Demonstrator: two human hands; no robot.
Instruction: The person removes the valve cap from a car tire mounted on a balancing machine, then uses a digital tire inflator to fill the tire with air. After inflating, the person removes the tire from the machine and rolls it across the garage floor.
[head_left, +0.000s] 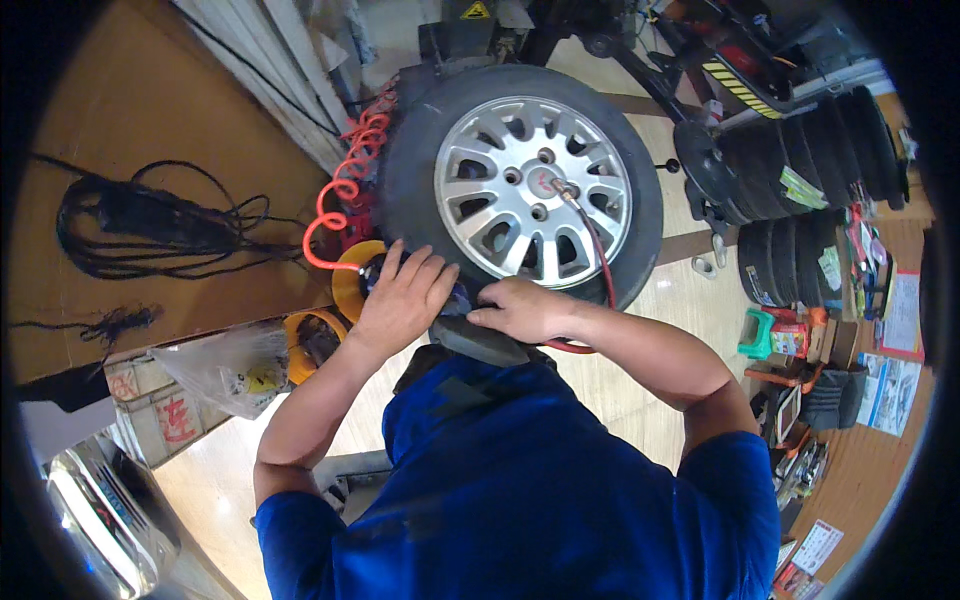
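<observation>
A car wheel with a black tyre (420, 130) and a silver multi-spoke rim (480, 215) stands in front of me. My left hand (405, 300) lies over a dark tool (371, 270) at the end of a red coiled air hose (345, 188), fingers curving across it at the tyre's near left edge. My right hand (520, 308) is closed by the tyre's near edge; what its fingers hold is hidden. Just below sits a dark grey rounded piece (480, 341), its kind unclear. A red hose (600, 245) with a metal fitting (565, 188) hangs over the rim.
Yellow round containers (350, 293) stand left of my left hand. A brown board bears a black coiled cable (150, 225). Stacked tyres (800, 160) are at the right, beside a wooden surface (850, 480) with tools and papers. A pair of slippers (705, 266) lies on the floor.
</observation>
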